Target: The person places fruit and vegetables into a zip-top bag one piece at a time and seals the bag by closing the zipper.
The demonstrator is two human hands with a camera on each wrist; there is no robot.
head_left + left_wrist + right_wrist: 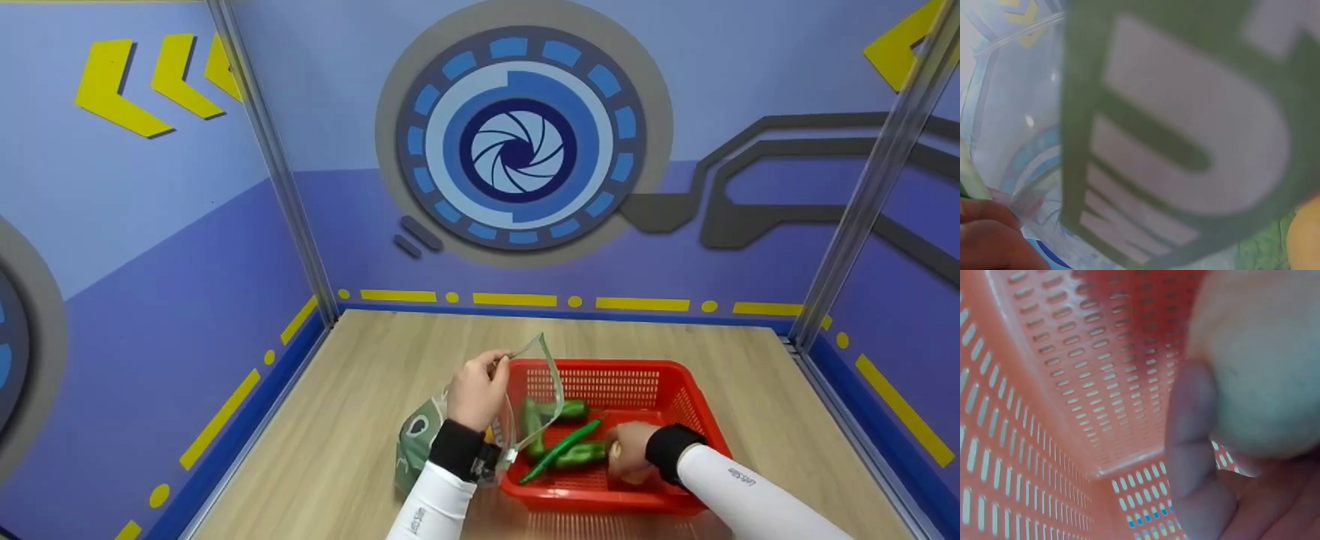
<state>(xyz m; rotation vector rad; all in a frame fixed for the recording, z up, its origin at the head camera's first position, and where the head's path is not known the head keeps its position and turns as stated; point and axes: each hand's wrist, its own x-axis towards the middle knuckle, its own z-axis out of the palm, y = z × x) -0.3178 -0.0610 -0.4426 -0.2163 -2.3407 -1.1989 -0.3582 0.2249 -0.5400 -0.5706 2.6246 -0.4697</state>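
Observation:
My left hand (pixel 477 394) pinches the rim of a green printed zip bag (pixel 420 442), whose clear-edged mouth gapes toward the basket. In the left wrist view, large pale lettering on the bag (pixel 1185 124) fills most of the picture, with curled fingers (pixel 988 236) at the lower left. Inside the red basket (pixel 600 499), my right hand (pixel 634 452) grips a pale, rounded vegetable (pixel 1264 365); its exact kind is unclear. Next to that hand lie a slim green chili (pixel 562 450) and thicker green peppers (pixel 585 454), one partly behind the bag's clear film.
The basket has slotted walls and stands on a wood-grain table (pixel 360 375), with the bag against its left side. Blue and purple panels (pixel 337 225) enclose the table at the back and both sides, with metal posts (pixel 862 187) at the corners.

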